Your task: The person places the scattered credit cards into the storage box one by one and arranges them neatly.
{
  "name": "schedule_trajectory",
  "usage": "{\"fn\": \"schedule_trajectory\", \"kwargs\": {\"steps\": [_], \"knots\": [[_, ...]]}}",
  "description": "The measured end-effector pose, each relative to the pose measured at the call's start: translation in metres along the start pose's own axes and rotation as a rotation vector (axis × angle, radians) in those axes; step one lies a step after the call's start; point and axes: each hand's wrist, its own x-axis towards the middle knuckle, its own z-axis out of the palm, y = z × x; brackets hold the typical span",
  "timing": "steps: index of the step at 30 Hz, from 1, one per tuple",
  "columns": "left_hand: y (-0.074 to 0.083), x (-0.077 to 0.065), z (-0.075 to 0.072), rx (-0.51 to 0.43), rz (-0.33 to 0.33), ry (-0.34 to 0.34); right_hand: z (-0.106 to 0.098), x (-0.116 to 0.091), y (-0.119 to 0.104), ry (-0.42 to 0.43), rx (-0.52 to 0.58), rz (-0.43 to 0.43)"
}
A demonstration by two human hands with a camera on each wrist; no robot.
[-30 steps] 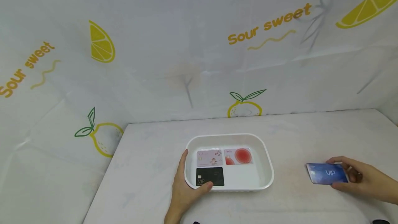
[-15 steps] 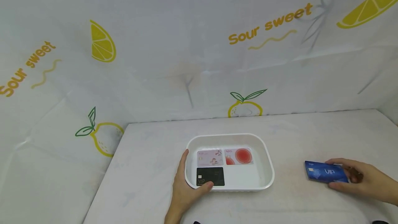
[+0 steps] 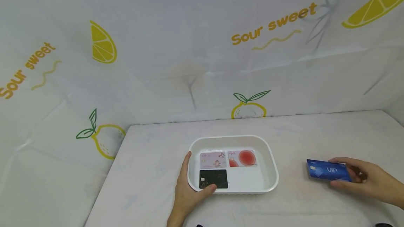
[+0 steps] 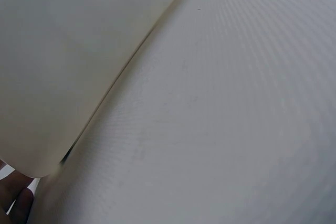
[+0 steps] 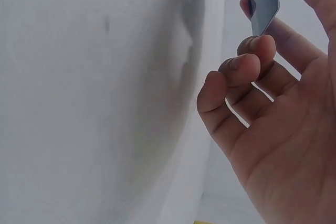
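My right hand (image 3: 367,178) pinches a blue VIP card (image 3: 328,171) by its right end, to the right of a white tray (image 3: 274,171). In the right wrist view the card (image 5: 262,1) sits between thumb and forefinger, while the other fingers curl beneath it. My left hand (image 3: 187,192) grips the tray's left front corner, its thumb over the rim by a black VIP card (image 3: 213,178). A pale pink VIP card (image 3: 212,160) and a white card with red circles (image 3: 243,158) lie side by side in the tray's back part. The tray wall (image 4: 68,66) fills the left wrist view's upper left.
A white-covered table (image 3: 151,171) extends around the tray. Behind and to the left hangs a white sheet (image 3: 151,45) printed with lemons and "Sour sweet". Small dark objects show at the bottom edge of the head view.
The blue card, first low at the table, has been raised and tilted, moving slightly left and away from me with my right hand. My left hand and the tray stay put.
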Motion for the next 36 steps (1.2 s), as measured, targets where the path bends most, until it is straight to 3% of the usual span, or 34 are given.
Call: {"fn": "schedule_trajectory", "kwargs": {"steps": [11, 19, 26, 31, 36], "knots": [[0.000, 0.000, -0.001, 0.005, -0.030, -0.004, 0.000, 0.002, -0.011, 0.008, -0.023, -0.021], [-0.002, 0.000, 0.000, -0.003, -0.021, -0.007, -0.002, 0.007, -0.020, -0.045, -0.067, 0.019], [0.000, 0.000, 0.000, -0.013, -0.032, -0.007, 0.002, 0.008, -0.027, 0.004, -0.005, -0.079], [0.001, 0.000, 0.000, -0.011, -0.021, -0.003, 0.005, 0.011, -0.035, -0.029, -0.022, -0.051], [0.000, 0.000, 0.000, -0.007, -0.014, -0.001, 0.008, 0.014, -0.044, -0.020, -0.016, -0.078]]}}
